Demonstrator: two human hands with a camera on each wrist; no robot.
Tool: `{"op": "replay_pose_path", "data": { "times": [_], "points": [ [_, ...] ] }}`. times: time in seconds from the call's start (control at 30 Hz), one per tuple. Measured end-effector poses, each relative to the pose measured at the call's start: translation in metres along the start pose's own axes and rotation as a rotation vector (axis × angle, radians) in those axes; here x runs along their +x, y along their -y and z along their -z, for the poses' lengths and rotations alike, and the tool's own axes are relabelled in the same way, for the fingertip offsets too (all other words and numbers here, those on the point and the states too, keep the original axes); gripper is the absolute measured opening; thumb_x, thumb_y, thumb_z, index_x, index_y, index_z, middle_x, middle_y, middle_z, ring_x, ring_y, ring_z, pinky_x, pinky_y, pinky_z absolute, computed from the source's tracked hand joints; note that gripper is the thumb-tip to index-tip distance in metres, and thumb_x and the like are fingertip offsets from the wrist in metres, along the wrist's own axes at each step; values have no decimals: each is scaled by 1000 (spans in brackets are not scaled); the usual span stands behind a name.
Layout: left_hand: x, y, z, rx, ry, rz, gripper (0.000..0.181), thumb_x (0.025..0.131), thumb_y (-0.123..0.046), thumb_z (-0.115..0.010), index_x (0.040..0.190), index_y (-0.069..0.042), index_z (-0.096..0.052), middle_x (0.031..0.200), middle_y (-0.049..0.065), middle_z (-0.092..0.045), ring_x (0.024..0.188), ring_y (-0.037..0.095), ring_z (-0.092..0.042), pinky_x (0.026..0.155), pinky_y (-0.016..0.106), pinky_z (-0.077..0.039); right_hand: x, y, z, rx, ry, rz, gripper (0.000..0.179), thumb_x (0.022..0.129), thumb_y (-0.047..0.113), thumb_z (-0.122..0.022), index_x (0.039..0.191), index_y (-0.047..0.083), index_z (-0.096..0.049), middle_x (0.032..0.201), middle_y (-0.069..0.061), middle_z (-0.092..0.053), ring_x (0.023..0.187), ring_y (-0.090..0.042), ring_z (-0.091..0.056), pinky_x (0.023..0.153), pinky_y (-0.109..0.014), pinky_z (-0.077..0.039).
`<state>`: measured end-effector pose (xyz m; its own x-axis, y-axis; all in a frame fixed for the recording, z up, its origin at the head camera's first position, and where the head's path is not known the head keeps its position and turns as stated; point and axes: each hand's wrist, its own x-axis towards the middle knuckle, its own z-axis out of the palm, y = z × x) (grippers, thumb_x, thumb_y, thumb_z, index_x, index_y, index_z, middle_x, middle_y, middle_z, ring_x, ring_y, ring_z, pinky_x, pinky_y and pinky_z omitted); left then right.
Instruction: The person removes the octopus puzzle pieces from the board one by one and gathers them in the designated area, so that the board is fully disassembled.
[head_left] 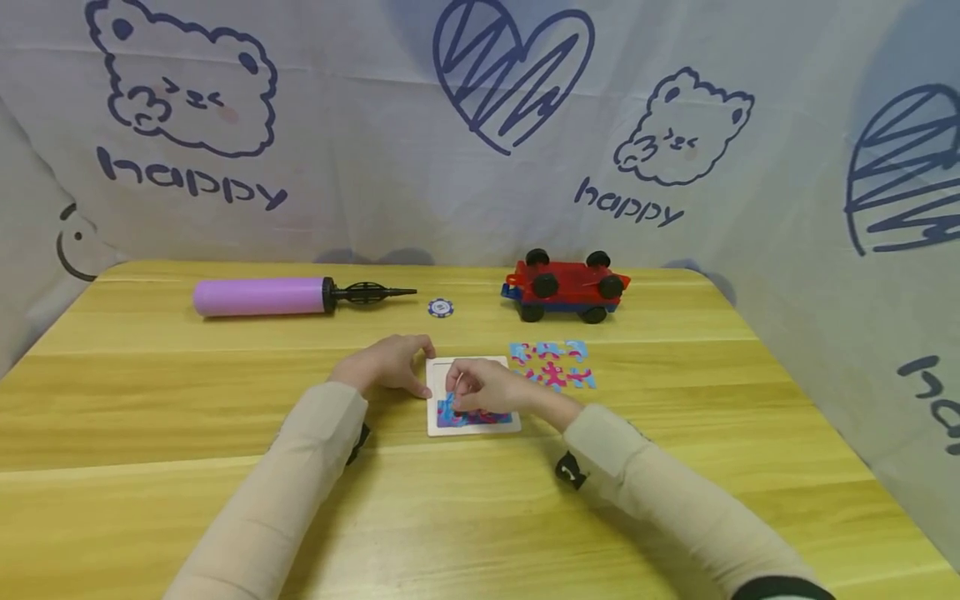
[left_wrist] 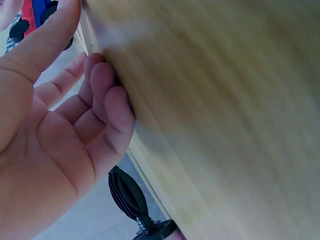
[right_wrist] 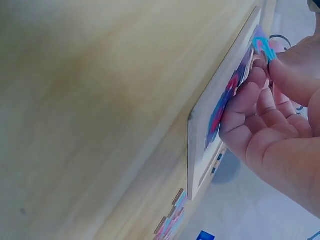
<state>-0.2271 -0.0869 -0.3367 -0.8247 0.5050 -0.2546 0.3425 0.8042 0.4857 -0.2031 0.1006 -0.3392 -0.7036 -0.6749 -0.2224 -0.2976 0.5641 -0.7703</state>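
A small jigsaw board with a pale frame lies mid-table, its near part filled with blue, pink and purple pieces. My left hand rests at the board's left edge, thumb near the side and fingers by the far corner. Over the board, my right hand pinches a blue and pink puzzle piece between thumb and index finger, close above the filled part. Several loose puzzle pieces lie in rows just right of the board, partly hidden by the right hand.
Behind the board sits a blue and white poker chip. A purple hand pump with a black nozzle lies at the back left. Stacked at the back right are a red toy wagon, wheels up, and a blue one beneath. A printed cloth hangs behind.
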Motion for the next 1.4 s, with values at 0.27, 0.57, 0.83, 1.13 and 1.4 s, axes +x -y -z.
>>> {"op": "replay_pose_path", "data": {
  "times": [0.27,0.57,0.83,1.13,1.4],
  "points": [
    [0,1,1,1,-10,-12,52,72,-22,-75,113,-4,-49,79,7,-52,76,22,-48,79,38,-39,0,-1,5,175,-36,-117,13,87,1,-55,98,-1,-50,71,-3,-56,56,-13,-48,51,-23,-40],
    [-3,1,4,3,-22,-4,51,72,-21,-75,113,-4,-49,78,7,-50,78,23,-46,80,39,-37,-12,-10,24,273,-95,-84,11,87,-3,-52,98,-5,-49,70,-6,-56,55,-13,-49,50,-23,-41],
    [-2,0,1,-5,-10,-11,52,72,-21,-75,114,-4,-49,79,7,-50,77,22,-46,79,39,-38,-29,-27,36,353,-115,-77,12,88,-7,-47,100,-10,-47,70,-10,-55,58,-16,-52,53,-24,-44],
    [0,-1,1,-12,-4,-6,51,73,-21,-75,114,-5,-49,79,7,-50,77,23,-46,79,39,-37,-48,-43,48,340,-174,-145,13,87,-8,-48,100,-11,-48,73,-10,-55,59,-15,-53,53,-24,-46],
    [-1,-1,0,-5,7,2,52,72,-22,-75,114,-5,-49,87,8,-51,83,24,-45,82,40,-37,-58,-56,51,295,-133,-176,12,87,-9,-48,98,-13,-50,68,-7,-54,54,-13,-52,51,-24,-46]
  ]
}}
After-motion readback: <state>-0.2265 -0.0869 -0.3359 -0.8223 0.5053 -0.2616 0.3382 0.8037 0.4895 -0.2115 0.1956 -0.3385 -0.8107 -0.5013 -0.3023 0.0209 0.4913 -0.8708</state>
